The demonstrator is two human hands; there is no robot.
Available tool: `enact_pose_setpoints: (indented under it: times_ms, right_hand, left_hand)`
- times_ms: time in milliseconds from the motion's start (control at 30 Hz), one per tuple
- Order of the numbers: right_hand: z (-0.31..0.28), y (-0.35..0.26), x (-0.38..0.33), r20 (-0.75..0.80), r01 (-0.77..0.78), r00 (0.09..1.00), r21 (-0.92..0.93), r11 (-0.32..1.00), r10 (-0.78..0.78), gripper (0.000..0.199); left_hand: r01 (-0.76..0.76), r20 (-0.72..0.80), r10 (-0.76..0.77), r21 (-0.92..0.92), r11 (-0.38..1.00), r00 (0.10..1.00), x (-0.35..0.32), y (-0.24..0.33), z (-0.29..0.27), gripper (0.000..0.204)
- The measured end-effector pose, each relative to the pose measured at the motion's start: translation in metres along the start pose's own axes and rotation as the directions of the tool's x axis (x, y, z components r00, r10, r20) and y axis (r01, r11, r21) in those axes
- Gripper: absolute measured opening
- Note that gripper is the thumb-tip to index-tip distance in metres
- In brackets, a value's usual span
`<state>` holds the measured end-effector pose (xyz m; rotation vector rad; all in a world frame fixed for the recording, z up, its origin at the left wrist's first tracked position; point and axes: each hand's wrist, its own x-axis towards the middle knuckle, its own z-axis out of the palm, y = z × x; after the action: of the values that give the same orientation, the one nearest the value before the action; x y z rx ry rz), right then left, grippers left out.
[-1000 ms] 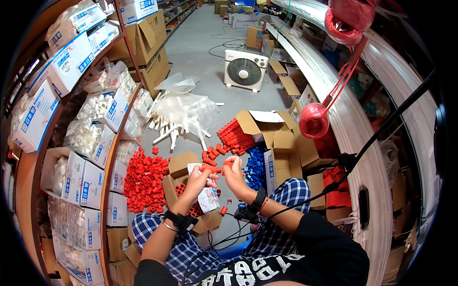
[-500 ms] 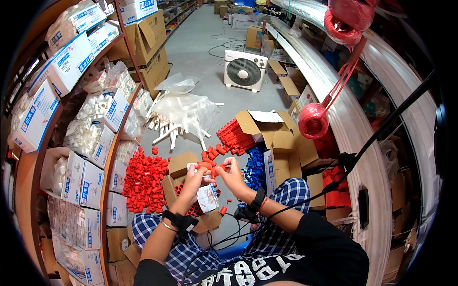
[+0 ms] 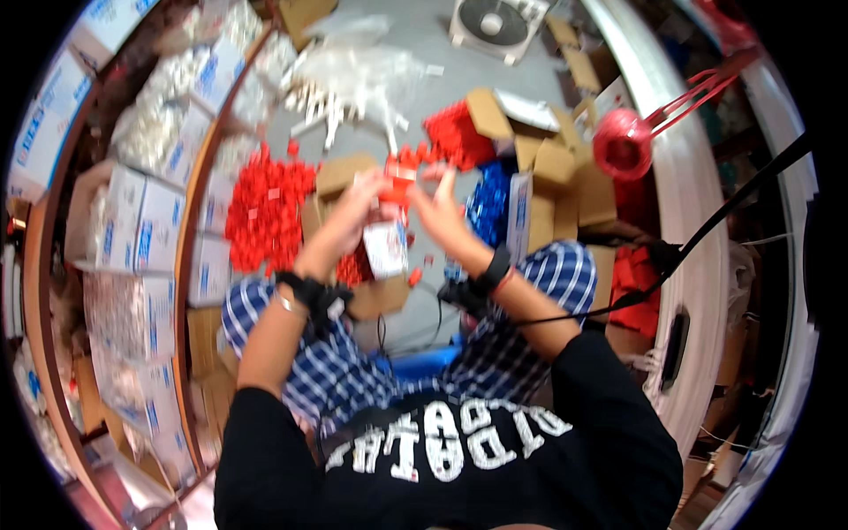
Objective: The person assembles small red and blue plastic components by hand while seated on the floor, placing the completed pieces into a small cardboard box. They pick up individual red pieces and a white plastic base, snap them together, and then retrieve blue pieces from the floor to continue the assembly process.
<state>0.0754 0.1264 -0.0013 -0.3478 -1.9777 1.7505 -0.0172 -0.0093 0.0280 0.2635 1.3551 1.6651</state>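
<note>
**Small Red Part Held Between Two Raised Hands Above Open Cartons**

Head view: a small red piece (image 3: pixel 399 188) is seen pinched at chest height between the left hand (image 3: pixel 358 205) and the right hand (image 3: pixel 439 208), both raised over the lap. The left hand's fingers are curled closed around the piece from its left side; the right hand meets it from the right, fingers stretched upward, and whether they actually clamp it cannot be told through the motion blur. The piece lies straight between the two hands, about equally close to each, and its long axis cannot be made out. Just beneath it, a small white box (image 3: pixel 386 248) is seen hanging below the left hand, tilted, though which fingers carry it is not clear. A heap of red parts (image 3: pixel 265 208) is spread on the floor to the left, and a carton of blue parts (image 3: pixel 488 199) stands just beyond the right hand. Further off, a carton of red parts (image 3: pixel 455 132) is open beside a red spool of twine (image 3: pixel 623 143), and a white fan (image 3: pixel 495 25) is set at the far end of the floor.
</note>
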Motion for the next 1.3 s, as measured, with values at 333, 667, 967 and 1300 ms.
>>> enact_pose_setpoints:
  times_ms: [333, 667, 967, 1300]
  right_hand:
    - [-0.044, -0.039, 0.023, -0.208, -0.137, 0.954, 0.336, 0.932, 0.216, 0.026]
    - [-0.053, -0.049, 0.019, -0.172, -0.045, 0.981, 0.223, 0.974, 0.085, 0.016]
    - [-0.061, -0.048, 0.022, -0.2, -0.015, 0.979, 0.073, 0.997, 0.029, 0.011]
    - [-0.06, -0.061, 0.022, -0.181, -0.079, 0.98, 0.03, 0.996, 0.083, 0.009]
  left_hand:
    - [0.094, -0.376, 0.065, 0.39, 0.916, 0.924, 0.011, -0.023, -0.051, 0.022]
    - [0.383, -0.528, 0.16, 0.763, 0.52, 0.834, 0.05, -0.163, -0.172, 0.02]
    - [0.145, -0.287, 0.365, 0.917, 0.371, 0.885, 0.052, -0.219, -0.083, 0.023]
    - [-0.087, -0.014, 0.286, 0.938, 0.336, 0.958, 0.103, -0.224, -0.074, 0.027]
